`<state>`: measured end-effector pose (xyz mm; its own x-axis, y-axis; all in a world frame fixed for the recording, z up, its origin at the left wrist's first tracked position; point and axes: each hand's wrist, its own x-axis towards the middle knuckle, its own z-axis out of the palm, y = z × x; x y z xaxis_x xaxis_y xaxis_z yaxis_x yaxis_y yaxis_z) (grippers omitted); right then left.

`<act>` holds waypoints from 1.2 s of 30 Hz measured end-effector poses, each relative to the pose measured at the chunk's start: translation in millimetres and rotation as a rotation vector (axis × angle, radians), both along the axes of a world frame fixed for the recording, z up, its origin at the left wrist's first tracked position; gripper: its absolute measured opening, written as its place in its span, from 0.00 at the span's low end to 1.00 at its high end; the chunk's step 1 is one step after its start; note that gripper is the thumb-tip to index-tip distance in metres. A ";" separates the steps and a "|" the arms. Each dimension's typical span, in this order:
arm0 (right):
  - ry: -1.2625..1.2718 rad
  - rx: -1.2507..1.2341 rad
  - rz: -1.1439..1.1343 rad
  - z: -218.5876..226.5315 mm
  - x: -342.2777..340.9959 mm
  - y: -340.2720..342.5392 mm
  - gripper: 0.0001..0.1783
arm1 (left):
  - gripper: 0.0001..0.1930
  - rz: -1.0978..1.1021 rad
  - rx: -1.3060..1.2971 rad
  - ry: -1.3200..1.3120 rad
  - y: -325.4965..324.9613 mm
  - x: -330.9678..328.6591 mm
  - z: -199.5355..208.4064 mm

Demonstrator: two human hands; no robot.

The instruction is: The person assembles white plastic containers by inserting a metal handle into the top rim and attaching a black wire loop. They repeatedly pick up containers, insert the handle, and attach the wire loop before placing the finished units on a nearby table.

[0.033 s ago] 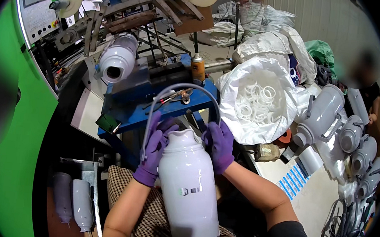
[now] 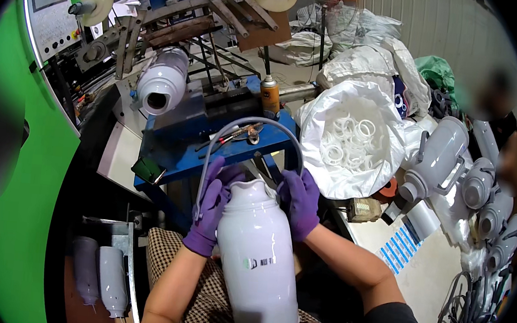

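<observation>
A glossy pale lavender vacuum-flask body (image 2: 258,266) with a pouring lip leans upright on my checked apron (image 2: 197,304), between my forearms. Above it arches a thin grey carrying handle (image 2: 247,119). My left hand (image 2: 209,203), in a purple glove, is closed around the handle's left end, beside the flask's neck. My right hand (image 2: 300,203), gloved the same, is closed on the handle's right end at the other side of the neck. Part of each handle end is hidden by the fingers.
Ahead stands a blue bench (image 2: 179,154) with tools and an orange spray can (image 2: 269,95). A white sack (image 2: 313,166) of white rings lies right of it. More flasks (image 2: 441,150) stand at the right near a co-worker (image 2: 507,131). Left is a green machine (image 2: 21,202).
My hands and the handle keep nearly the same place, with the view shifted very slightly. At the far right, the co-worker's arm has moved and is blurred.
</observation>
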<state>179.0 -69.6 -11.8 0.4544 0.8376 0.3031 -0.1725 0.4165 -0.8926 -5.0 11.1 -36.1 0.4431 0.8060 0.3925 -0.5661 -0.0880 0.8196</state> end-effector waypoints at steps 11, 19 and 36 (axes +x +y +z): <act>-0.129 0.099 0.256 -6.2 14.9 15.1 0.17 | 0.24 -0.061 -0.278 -0.204 11.0 -1.1 -25.2; 0.141 0.076 0.607 -72.3 49.4 23.8 0.28 | 0.33 0.087 0.151 0.181 14.8 0.2 -38.6; 0.809 0.055 0.942 -61.8 36.0 22.6 0.50 | 0.10 0.378 0.820 0.473 -35.7 -0.3 67.8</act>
